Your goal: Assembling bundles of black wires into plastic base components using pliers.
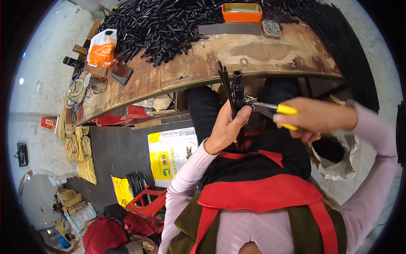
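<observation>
The left hand (226,129) is closed around a black tube (238,86) and a few thin black rods (223,78), its thumb pressed along the near side; the tube stands up out of the grip with its open end away from the body, and the rods poke out just left of it. The right hand (315,116), wrapped around the yellow handles of a pair of pliers (287,109), comes in from the right, and the tool's metal nose reaches the side of the tube just above the thumb (whether it bites on anything there is too small to tell). Beyond the grip runs the worn edge of a wooden table (169,78). Farther off, ahead and to the left of the hands, a heap of short black tubes (165,38) spreads over it, with an orange tin (242,17), a grey bar (230,29) and a small clear box (271,28) straight ahead. Well to the left of the grip lie a phone (122,73) and an orange and white bag (102,50). Under the hands, a red and black apron (258,194) covers the person's lap.
</observation>
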Demonstrator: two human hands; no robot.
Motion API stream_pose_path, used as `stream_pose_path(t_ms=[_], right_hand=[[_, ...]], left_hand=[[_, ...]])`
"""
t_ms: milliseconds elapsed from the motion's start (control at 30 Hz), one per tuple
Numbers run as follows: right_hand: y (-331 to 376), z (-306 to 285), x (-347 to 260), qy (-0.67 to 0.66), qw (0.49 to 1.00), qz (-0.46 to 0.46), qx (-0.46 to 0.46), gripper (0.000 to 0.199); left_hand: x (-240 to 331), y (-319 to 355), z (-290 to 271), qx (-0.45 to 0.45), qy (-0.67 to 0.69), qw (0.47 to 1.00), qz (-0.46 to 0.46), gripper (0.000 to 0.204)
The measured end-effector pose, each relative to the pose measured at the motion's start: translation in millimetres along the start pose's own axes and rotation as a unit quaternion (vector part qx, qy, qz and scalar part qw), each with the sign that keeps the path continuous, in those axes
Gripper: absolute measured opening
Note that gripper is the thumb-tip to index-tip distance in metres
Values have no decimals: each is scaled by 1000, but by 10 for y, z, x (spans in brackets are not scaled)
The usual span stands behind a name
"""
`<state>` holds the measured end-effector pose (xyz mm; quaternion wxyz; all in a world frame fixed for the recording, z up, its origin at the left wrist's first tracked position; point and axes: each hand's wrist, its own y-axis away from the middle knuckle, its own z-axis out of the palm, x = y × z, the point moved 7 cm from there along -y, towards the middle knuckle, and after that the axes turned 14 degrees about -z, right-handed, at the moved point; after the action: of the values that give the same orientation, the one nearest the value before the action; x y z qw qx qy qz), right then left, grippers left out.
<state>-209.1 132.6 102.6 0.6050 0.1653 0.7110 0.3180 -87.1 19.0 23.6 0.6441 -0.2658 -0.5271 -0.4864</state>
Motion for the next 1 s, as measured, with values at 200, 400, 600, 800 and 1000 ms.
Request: stream_pose_path(t_ms=[200,400,600,800,1000], right_hand=[[-279,61,126,-17,996,-80,-34,29],[-306,208,81,180,884,-395,173,46],[-63,32,-113,433,756,-388,300,67],[-33,3,-92,481,707,-383,349,68],[-80,8,-53,466,709,-397,350,65]], left_hand=[[24,7,-68,48,10,999,18,27],[68,52,-104,27,107,993,50,22],[59,46,-22,43,42,998,20,30],[-14,16,8,13,67,998,8,22],[15,45,68,21,61,998,12,23]])
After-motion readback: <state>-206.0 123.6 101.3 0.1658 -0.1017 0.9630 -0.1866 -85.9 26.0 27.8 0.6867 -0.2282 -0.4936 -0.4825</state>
